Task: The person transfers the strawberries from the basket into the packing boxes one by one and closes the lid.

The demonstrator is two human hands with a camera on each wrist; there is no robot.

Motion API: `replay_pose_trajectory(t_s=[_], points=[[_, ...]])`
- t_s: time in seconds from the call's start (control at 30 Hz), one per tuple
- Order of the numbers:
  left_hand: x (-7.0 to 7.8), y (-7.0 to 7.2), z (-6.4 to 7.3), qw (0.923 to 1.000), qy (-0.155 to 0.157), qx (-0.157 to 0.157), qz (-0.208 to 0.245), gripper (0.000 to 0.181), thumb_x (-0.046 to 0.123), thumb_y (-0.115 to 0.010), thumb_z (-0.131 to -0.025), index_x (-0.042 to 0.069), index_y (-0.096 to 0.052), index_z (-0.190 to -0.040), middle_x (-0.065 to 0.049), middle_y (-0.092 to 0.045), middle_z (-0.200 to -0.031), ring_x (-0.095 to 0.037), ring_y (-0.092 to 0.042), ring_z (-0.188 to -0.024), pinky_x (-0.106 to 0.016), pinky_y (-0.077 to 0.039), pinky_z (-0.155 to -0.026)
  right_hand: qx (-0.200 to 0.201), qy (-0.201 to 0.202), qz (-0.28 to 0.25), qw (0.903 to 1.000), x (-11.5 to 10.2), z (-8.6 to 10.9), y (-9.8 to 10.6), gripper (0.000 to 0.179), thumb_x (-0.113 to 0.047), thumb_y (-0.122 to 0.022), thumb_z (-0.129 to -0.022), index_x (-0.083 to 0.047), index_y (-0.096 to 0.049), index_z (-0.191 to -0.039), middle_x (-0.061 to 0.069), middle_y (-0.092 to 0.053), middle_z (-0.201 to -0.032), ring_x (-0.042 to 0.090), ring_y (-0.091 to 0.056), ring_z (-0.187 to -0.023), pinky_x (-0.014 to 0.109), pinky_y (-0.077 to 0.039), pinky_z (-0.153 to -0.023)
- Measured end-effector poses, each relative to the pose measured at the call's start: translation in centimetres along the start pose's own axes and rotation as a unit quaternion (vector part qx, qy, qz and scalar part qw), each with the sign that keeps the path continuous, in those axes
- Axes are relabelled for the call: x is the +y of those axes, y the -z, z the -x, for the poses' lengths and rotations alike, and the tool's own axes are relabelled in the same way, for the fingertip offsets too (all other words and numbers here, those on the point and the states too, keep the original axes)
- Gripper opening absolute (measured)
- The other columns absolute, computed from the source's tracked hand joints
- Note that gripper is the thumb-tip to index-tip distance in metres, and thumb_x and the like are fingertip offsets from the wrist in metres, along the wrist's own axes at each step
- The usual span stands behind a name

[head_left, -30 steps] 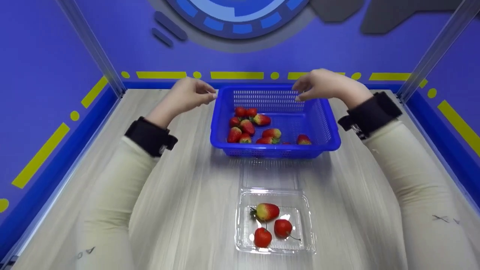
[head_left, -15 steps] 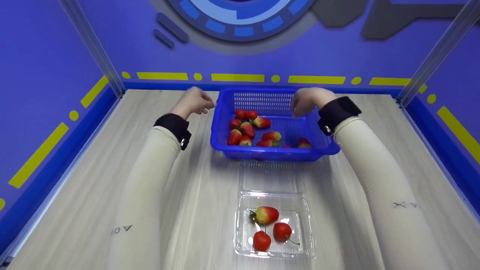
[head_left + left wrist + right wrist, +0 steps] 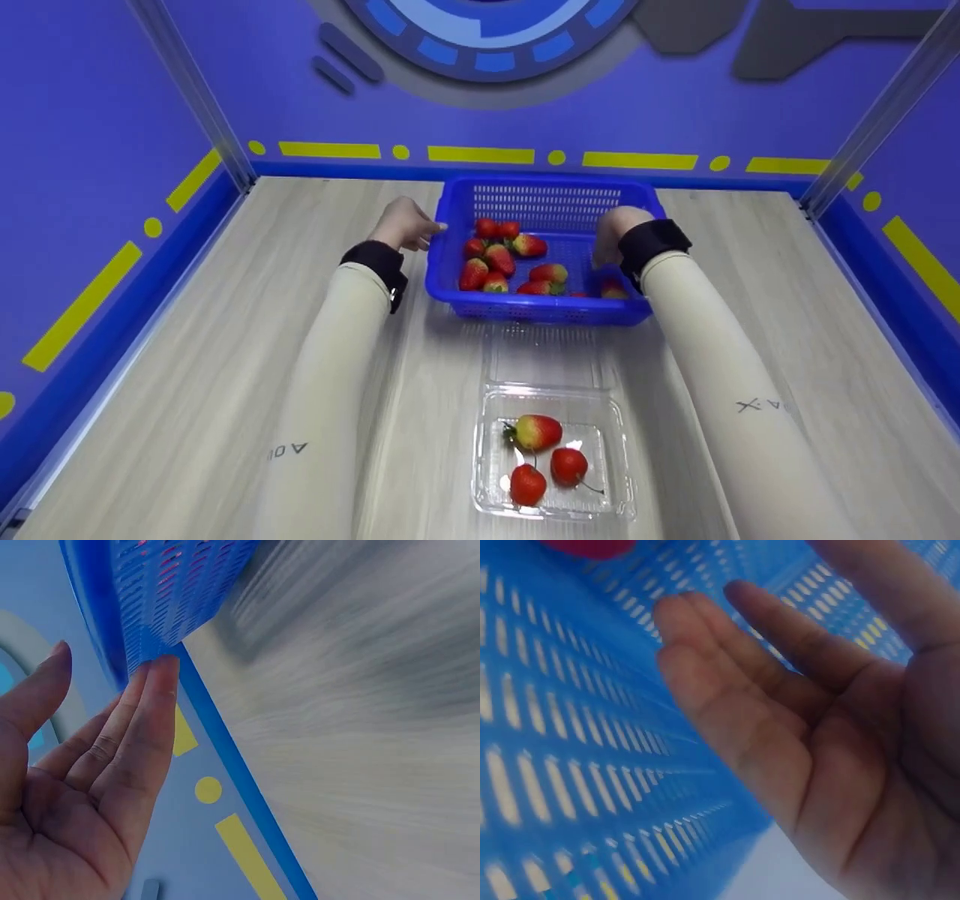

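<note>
A blue slotted basket [image 3: 540,301] holds several red and yellow-green strawberries [image 3: 499,260], mostly grouped at its left. My left hand [image 3: 405,223] is at the basket's left rim; in the left wrist view its fingers [image 3: 142,742] extend toward the outside of the slotted wall, thumb apart. Over the right side of the basket, my right hand [image 3: 619,232] reaches down inside, close to a lone strawberry [image 3: 613,289]. Its fingers [image 3: 735,720] are loosely bent, with nothing between them and the thumb in the right wrist view.
In front of the basket lies an opened clear plastic box [image 3: 480,457] containing a strawberry [image 3: 538,433] and two stemmed cherries [image 3: 568,466]. Its lid [image 3: 540,360] extends toward the basket. Blue panels [image 3: 225,67] enclose the wood-grain table [image 3: 300,225] at the back and sides.
Both hands have come lower and nearer. The left hand has moved to the basket's left rim, and the right hand has gone down into the basket's right side. The fruit stays put.
</note>
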State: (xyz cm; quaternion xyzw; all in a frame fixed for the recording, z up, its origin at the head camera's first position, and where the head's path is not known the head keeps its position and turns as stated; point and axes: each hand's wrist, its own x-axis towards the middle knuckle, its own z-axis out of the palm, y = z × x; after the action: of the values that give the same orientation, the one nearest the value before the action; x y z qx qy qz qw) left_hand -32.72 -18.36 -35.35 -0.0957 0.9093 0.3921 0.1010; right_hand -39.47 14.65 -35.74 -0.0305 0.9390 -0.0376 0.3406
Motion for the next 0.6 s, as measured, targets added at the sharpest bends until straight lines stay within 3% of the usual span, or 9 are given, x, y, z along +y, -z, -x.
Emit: replay_pose_trajectory(t_s=[0.1,0.23,0.3,0.4,0.47,0.6], points=[[-0.1,-0.3,-0.3,0.9999,0.009,-0.01,0.007,0.034,0.016,-0.073,-0.095,-0.012,-0.07,-0.114,-0.017,-0.076,-0.085,-0.007,-0.06,-0.051,-0.031,-0.066,-0.071,-0.016,-0.003,0.018,0.9997,0.3,-0.4,-0.3,0.046,-0.03,-0.081,-0.086,-0.018,-0.052,-0.052,-0.01,-0.043,-0.05,0.004,-0.038,-0.048,0.017,-0.034,-0.048],[0.2,-0.4,-0.4,0.9991,0.024,-0.017,0.031,0.025,0.013,-0.072,-0.095,-0.011,-0.066,-0.095,0.0,-0.057,-0.051,-0.006,-0.055,-0.038,-0.021,-0.056,-0.044,-0.04,-0.028,0.012,0.9987,0.6,-0.3,-0.9,0.048,-0.03,-0.08,-0.085,-0.019,-0.049,-0.049,-0.009,-0.043,-0.049,0.006,-0.041,-0.047,0.018,-0.037,-0.047],[0.3,-0.4,-0.3,0.9977,0.038,-0.025,0.05,0.025,0.013,-0.07,-0.097,-0.011,-0.064,-0.095,0.0,-0.054,-0.046,-0.007,-0.054,-0.036,-0.019,-0.05,-0.038,-0.062,-0.031,0.021,0.9974,0.6,-0.2,-1.3,0.044,-0.03,-0.077,-0.086,-0.018,-0.05,-0.053,-0.009,-0.044,-0.051,0.006,-0.044,-0.049,0.018,-0.039,-0.048],[0.4,-0.5,-0.2,0.9944,0.06,-0.048,0.073,0.031,0.013,-0.066,-0.099,-0.016,-0.064,-0.108,-0.001,-0.055,-0.048,-0.008,-0.056,-0.037,-0.019,-0.05,-0.039,-0.066,-0.06,-0.016,0.9959,0.6,0.1,-1.9,0.038,-0.033,-0.081,-0.084,-0.015,-0.056,-0.062,-0.006,-0.048,-0.058,0.009,-0.048,-0.055,0.02,-0.043,-0.052],[0.4,-0.6,-0.2,0.9923,0.073,-0.059,0.081,0.038,0.014,-0.064,-0.1,-0.018,-0.062,-0.119,-0.002,-0.055,-0.05,-0.008,-0.057,-0.038,-0.019,-0.052,-0.04,-0.046,-0.064,-0.032,0.9964,0.5,0.6,-2.3,0.035,-0.034,-0.084,-0.082,-0.013,-0.06,-0.067,-0.004,-0.051,-0.062,0.011,-0.05,-0.06,0.021,-0.045,-0.055],[0.3,-0.8,-0.4,0.9905,0.082,-0.06,0.093,0.041,0.013,-0.064,-0.1,-0.019,-0.058,-0.126,-0.002,-0.055,-0.051,-0.008,-0.057,-0.039,-0.02,-0.054,-0.043,0.045,-0.035,-0.061,0.9966,0.5,1.9,-3.0,0.029,-0.027,-0.093,-0.072,-0.007,-0.073,-0.076,0.0,-0.059,-0.067,0.017,-0.057,-0.068,0.026,-0.051,-0.059]])
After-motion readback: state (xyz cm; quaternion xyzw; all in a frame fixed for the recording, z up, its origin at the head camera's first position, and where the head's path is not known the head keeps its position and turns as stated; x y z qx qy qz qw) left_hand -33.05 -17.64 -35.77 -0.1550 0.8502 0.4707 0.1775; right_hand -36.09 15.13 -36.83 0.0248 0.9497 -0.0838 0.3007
